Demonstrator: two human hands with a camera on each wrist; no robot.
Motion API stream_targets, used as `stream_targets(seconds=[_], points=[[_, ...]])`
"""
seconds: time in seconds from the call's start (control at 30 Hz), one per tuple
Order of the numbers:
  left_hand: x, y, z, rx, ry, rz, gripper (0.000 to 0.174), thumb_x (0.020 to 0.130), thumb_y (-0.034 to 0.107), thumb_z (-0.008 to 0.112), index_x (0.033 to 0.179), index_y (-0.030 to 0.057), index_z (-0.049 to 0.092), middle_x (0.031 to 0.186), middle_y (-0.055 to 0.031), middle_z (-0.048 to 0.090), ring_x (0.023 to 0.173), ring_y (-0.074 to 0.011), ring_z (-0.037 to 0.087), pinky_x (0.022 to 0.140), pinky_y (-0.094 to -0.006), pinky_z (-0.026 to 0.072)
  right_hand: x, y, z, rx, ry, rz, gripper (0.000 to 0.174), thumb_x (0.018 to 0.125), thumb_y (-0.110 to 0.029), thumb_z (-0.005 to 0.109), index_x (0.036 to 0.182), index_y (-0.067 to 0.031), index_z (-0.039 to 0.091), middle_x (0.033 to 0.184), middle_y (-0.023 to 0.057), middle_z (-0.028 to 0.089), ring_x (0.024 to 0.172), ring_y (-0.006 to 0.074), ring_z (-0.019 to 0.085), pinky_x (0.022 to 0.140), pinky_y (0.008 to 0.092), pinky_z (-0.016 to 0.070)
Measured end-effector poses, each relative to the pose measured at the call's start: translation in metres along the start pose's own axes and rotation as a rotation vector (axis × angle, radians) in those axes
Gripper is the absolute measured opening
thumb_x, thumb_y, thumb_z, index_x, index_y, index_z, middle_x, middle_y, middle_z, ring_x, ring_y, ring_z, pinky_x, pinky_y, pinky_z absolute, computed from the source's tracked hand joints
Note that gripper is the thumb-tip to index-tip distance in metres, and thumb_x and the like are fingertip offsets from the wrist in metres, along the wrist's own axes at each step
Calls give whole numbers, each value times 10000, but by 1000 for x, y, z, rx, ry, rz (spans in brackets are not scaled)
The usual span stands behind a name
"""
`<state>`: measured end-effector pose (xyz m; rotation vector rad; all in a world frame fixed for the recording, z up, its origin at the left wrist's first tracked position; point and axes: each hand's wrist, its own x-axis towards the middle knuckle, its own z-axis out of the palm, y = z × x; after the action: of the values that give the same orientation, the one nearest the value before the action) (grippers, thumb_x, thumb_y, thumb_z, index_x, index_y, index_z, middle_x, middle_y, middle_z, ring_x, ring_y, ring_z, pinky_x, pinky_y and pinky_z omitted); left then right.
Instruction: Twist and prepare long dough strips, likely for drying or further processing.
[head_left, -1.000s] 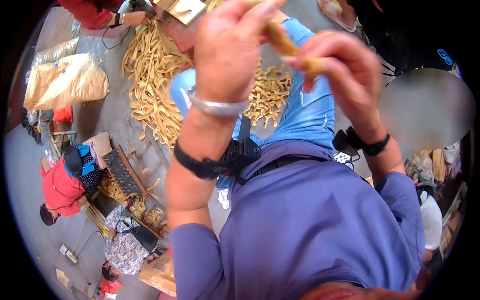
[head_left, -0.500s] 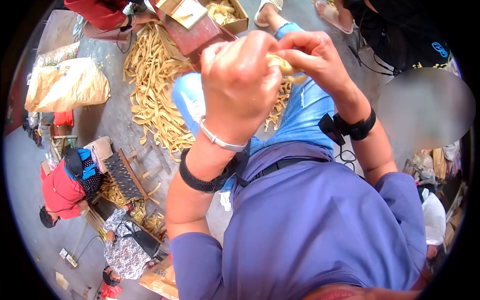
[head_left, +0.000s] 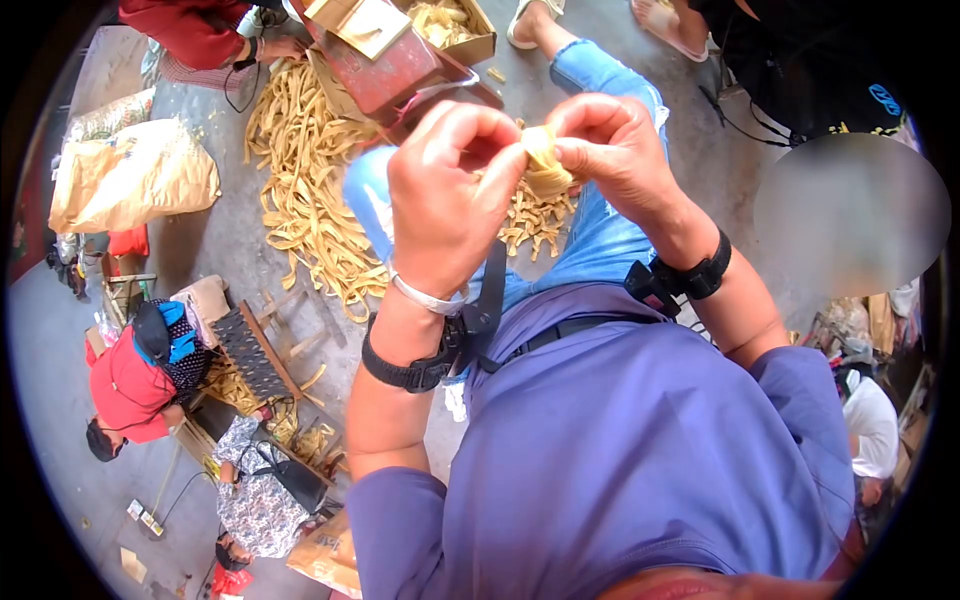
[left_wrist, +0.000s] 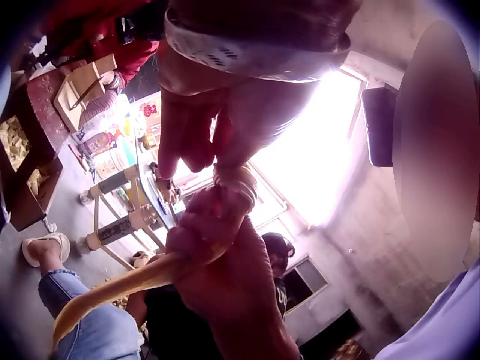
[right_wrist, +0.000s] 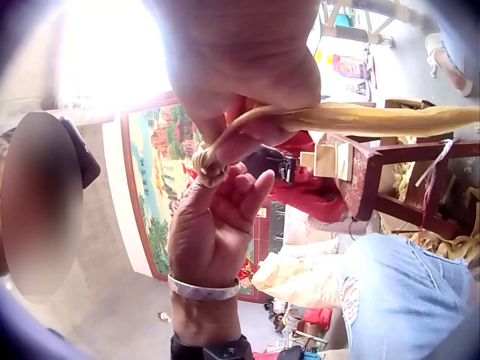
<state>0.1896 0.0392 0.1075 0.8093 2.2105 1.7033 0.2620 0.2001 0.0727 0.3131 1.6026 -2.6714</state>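
Note:
In the head view, my left hand [head_left: 440, 190] and right hand [head_left: 625, 165] are raised in front of my lap, fingertips close together. Between them is a pale yellow strip [head_left: 545, 165], bent into a bulky loop. Thumb and fingers of each hand pinch it. A tight coiled knot [right_wrist: 208, 166] shows at my left fingertips in the right wrist view. From my right hand the strip's long tail [right_wrist: 375, 120] runs off to the side; in the left wrist view this tail [left_wrist: 105, 289] droops past my knee. Fingers partly hide the loop.
Long loose strips [head_left: 315, 190] lie heaped on the floor by my knee. Short knotted pieces [head_left: 535, 222] are piled between my legs. A red bench [head_left: 385, 80] and a carton [head_left: 480, 48] stand ahead. Another person's arm [head_left: 190, 35] reaches in at far left.
One second ago my hands were higher and farther apart, with the strip between them. They drew together, then came down a little, and the strip now shows as a wider loop at the fingertips.

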Motion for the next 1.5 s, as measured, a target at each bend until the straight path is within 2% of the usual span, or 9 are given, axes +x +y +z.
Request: stream_targets(seconds=[0.1,0.23,0.37,0.5,0.67,0.87,1.07,1.17,1.5], points=[[-5,-6,1,-46,-15,-47,70,780,-17,658,831,-35,613,759,-77,592,641,-130,601,583,-248,489,5,16,3,167,-20,-144,92,792,-43,722,842,-9,652,814,7,592,761,78,587,647,197,498],[-12,-10,0,-236,-57,-177,94,803,-9,660,882,-45,622,800,-58,607,697,-106,604,622,-218,499,-2,7,5,-546,-2,-380,88,788,6,650,866,-34,659,785,-3,558,712,57,525,597,205,420],[-19,-7,4,-531,-114,-383,150,816,20,678,937,-47,619,803,-53,628,681,-98,604,638,-199,518,3,25,7,-516,180,-515,207,739,69,541,865,-42,662,732,1,544,622,65,494,550,209,382],[-11,-5,-12,-442,-178,-431,141,826,57,687,916,-26,617,735,-42,638,636,-89,610,579,-203,516,-5,21,10,-552,3,-389,246,752,72,506,950,-18,619,768,6,584,610,57,519,544,210,410],[-10,-6,-18,-264,-93,-261,86,854,53,650,841,-4,587,708,-28,627,610,-73,595,536,-191,475,-2,7,12,-66,-60,-242,225,813,20,574,1037,7,587,923,16,601,797,73,570,711,214,486],[-11,-7,-34,-374,122,-269,114,855,21,631,776,13,550,689,-41,601,587,-86,588,508,-198,485,-7,9,-5,-546,-91,-242,143,829,-89,695,917,21,668,793,25,632,694,71,579,610,194,458],[0,-23,-40,-135,67,-86,349,787,88,746,1086,-24,605,835,-70,666,700,-133,636,708,-244,530,6,-7,3,-782,-115,-400,114,805,-81,698,863,13,673,690,56,597,598,113,547,526,244,401],[7,-6,-29,-295,-215,-263,271,780,81,750,1014,-27,667,807,-38,670,681,-88,618,630,-204,517,21,-16,11,-842,-195,-522,63,787,-64,694,819,-16,670,703,87,605,604,217,574,530,295,423],[39,-55,-62,-371,-5,-483,167,821,77,703,923,-50,666,755,-65,654,585,-93,612,528,-209,536,103,-31,0,-1054,-359,-447,65,794,-67,674,829,-13,665,723,99,624,668,218,610,594,301,454]])
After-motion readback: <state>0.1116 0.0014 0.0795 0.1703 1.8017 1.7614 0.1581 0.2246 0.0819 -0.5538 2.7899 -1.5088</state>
